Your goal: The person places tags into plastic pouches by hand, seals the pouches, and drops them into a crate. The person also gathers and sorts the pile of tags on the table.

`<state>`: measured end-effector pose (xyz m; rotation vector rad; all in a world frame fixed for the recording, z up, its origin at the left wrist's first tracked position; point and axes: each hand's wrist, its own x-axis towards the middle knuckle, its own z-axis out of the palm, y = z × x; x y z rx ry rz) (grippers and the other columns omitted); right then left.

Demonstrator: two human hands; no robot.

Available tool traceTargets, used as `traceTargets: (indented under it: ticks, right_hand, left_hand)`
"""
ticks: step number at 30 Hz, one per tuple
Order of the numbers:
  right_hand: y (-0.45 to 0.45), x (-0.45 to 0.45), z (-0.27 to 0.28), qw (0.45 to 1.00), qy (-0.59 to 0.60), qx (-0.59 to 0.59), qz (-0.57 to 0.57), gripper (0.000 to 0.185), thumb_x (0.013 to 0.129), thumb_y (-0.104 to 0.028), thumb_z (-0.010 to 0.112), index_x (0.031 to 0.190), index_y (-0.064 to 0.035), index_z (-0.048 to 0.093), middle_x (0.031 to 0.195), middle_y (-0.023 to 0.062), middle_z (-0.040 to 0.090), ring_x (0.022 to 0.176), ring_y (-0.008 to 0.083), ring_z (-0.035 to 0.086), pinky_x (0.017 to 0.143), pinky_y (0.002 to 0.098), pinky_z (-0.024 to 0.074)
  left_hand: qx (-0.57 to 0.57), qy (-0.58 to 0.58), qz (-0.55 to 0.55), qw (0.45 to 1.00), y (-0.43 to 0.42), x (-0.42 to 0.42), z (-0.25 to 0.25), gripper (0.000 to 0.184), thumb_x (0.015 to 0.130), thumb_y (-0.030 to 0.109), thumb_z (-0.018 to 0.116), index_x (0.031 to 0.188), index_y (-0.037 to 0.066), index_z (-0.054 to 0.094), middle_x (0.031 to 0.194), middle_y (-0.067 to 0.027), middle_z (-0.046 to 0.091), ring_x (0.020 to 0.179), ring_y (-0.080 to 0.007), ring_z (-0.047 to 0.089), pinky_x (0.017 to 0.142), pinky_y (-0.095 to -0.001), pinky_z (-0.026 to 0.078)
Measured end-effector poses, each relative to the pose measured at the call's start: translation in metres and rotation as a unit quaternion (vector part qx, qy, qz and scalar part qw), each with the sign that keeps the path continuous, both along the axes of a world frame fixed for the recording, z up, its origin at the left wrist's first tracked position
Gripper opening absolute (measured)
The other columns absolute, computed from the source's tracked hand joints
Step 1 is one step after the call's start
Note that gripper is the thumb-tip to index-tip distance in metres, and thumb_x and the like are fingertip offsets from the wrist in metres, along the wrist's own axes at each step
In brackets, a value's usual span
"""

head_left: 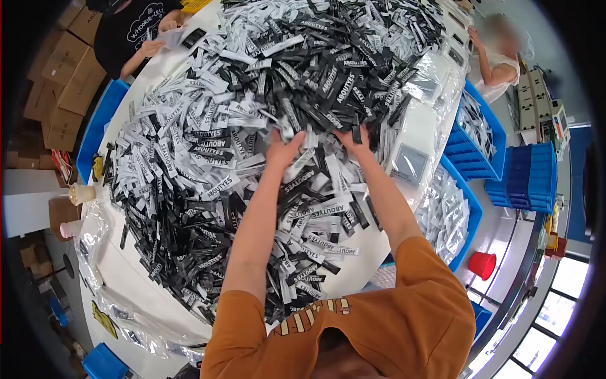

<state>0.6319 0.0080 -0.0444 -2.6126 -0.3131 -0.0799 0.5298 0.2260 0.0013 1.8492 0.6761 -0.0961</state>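
A large heap of narrow black and white stick packets, many printed ABOUTYES, covers the table. My left hand reaches into the middle of the heap, its thumb and fingers around some packets, the fingertips partly buried and blurred. Beside it on the right, my right hand is also sunk among the packets. A black packet lies against its fingers, and the other fingertips are hidden under the dark part of the heap.
White table carries crumpled clear plastic along its left edge. A white device stands right of my hands. Blue bins with silvery-white packets flank the right side. Two other people stand across the table. A red bucket sits lower right.
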Motion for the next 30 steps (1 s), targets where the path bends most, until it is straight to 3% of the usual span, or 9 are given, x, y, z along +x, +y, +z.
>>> traceTargets:
  ticks: [2,5,6,11,17,22,23,27,30]
  right_hand:
    - [0.031,-0.019,0.059,0.989,0.110,0.101,0.008,0.054,0.074,-0.047,0.068,0.113,-0.0106,0.062,0.110,0.0132,0.065,0.106,0.0295,0.059,0.091,0.0383,0.0447]
    - [0.037,-0.017,0.005,0.948,0.202,0.244,-0.035,0.065,0.073,-0.048,0.070,0.121,-0.0061,0.057,0.113,0.0122,0.063,0.105,0.0245,0.058,0.091,0.0345,0.0434]
    - [0.048,-0.034,0.060,0.898,0.233,0.374,-0.011,0.080,0.070,-0.049,0.073,0.128,0.0004,0.048,0.120,0.0115,0.058,0.108,0.0207,0.054,0.092,0.0324,0.0408]
    - [0.052,-0.040,0.056,0.823,0.381,0.421,-0.021,0.068,0.070,-0.035,0.072,0.122,0.0016,0.049,0.114,0.0121,0.056,0.103,0.0196,0.052,0.091,0.0312,0.0405]
    - [0.067,-0.088,0.096,0.821,0.371,0.433,0.040,0.040,0.075,-0.019,0.068,0.107,0.0033,0.059,0.103,0.0075,0.062,0.091,0.0144,0.054,0.084,0.0292,0.0432]
    - [0.094,-0.159,0.187,0.818,0.393,0.395,0.144,0.038,0.076,-0.018,0.069,0.108,0.0010,0.061,0.103,0.0074,0.062,0.093,0.0153,0.056,0.085,0.0301,0.0448]
    - [0.102,-0.174,0.187,0.781,0.379,0.462,0.182,0.046,0.072,-0.021,0.072,0.111,0.0004,0.059,0.104,0.0102,0.063,0.094,0.0169,0.057,0.084,0.0307,0.0454]
    - [0.139,-0.244,0.187,0.874,0.282,0.293,0.265,0.072,0.064,-0.031,0.076,0.121,0.0033,0.049,0.108,0.0250,0.056,0.101,0.0352,0.056,0.088,0.0394,0.0440]
    - [0.159,-0.289,0.148,0.888,0.256,0.204,0.325,0.079,0.067,-0.035,0.074,0.132,-0.0033,0.043,0.120,0.0311,0.046,0.110,0.0449,0.047,0.095,0.0426,0.0386]
  left_hand:
    - [-0.116,0.001,0.049,0.992,-0.022,0.009,-0.008,0.096,0.071,0.042,0.076,0.142,0.000,0.025,0.124,-0.0163,0.054,0.099,-0.0214,0.059,0.083,-0.0318,0.047]
    - [-0.375,-0.177,0.098,0.905,-0.031,0.013,0.003,0.075,0.074,0.022,0.076,0.132,-0.003,0.036,0.111,-0.0140,0.061,0.090,-0.0215,0.062,0.076,-0.0327,0.049]
    - [-0.388,-0.145,0.122,0.902,-0.032,0.008,0.017,0.072,0.074,0.016,0.074,0.132,-0.003,0.035,0.111,-0.0144,0.060,0.091,-0.0213,0.062,0.075,-0.0327,0.050]
    - [-0.420,-0.143,0.133,0.886,-0.031,-0.008,0.035,0.061,0.075,0.005,0.069,0.126,-0.001,0.037,0.104,-0.0127,0.060,0.090,-0.0211,0.063,0.067,-0.0338,0.053]
    - [-0.312,-0.153,0.147,0.926,-0.021,-0.060,0.054,0.057,0.071,0.008,0.071,0.122,0.000,0.045,0.105,-0.0083,0.062,0.091,-0.0172,0.061,0.080,-0.0295,0.048]
    - [-0.191,-0.200,0.199,0.940,-0.007,-0.150,0.141,0.054,0.070,0.007,0.073,0.118,-0.002,0.049,0.106,-0.0094,0.063,0.093,-0.0158,0.059,0.083,-0.0280,0.046]
    - [-0.193,-0.215,0.202,0.936,-0.004,-0.173,0.153,0.053,0.071,0.005,0.073,0.117,-0.002,0.049,0.107,-0.0094,0.063,0.093,-0.0159,0.059,0.083,-0.0278,0.046]
    - [-0.153,-0.200,0.259,0.932,0.022,-0.270,0.153,0.050,0.071,0.004,0.073,0.115,-0.001,0.049,0.102,-0.0068,0.063,0.091,-0.0143,0.060,0.082,-0.0275,0.046]
    - [-0.048,-0.093,0.300,0.948,0.045,-0.334,0.112,0.059,0.072,0.014,0.073,0.123,-0.002,0.047,0.119,-0.0204,0.052,0.109,-0.0266,0.053,0.093,-0.0344,0.041]
